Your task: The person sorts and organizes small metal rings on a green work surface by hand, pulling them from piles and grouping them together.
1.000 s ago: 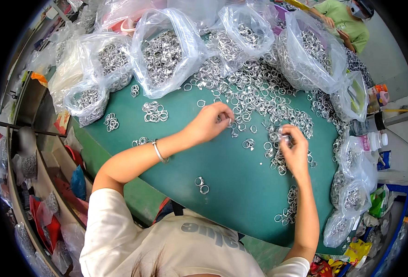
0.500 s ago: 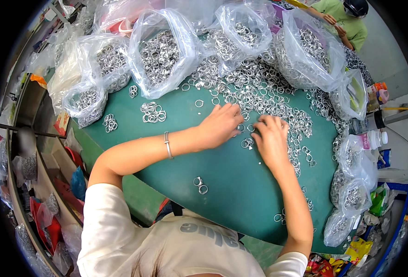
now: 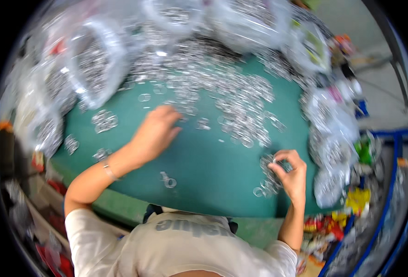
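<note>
A large heap of silver metal rings (image 3: 231, 90) spreads over the green table (image 3: 204, 171). At the heap's near left edge is my left hand (image 3: 155, 131), its fingers bent over the tabletop beside a few loose rings. Motion smears those fingertips, so a hold on a ring cannot be made out. Over a small cluster of rings (image 3: 269, 182) at the right, my right hand (image 3: 292, 174) has thumb and forefinger pinched together on a ring (image 3: 275, 161). Between the hands lies a little group of rings (image 3: 203, 123).
Clear plastic bags of rings stand along the back, including a large bag (image 3: 93, 64), with more bags (image 3: 331, 147) down the right edge. Small ring piles (image 3: 104, 121) lie at the left. Two linked rings (image 3: 168, 180) lie near the front edge. White bottles (image 3: 349, 87) stand at the right.
The whole view has shifted and blurred. My right hand has left the heap's near edge for the small cluster at the right front and pinches a ring. My left hand stays near the heap.
</note>
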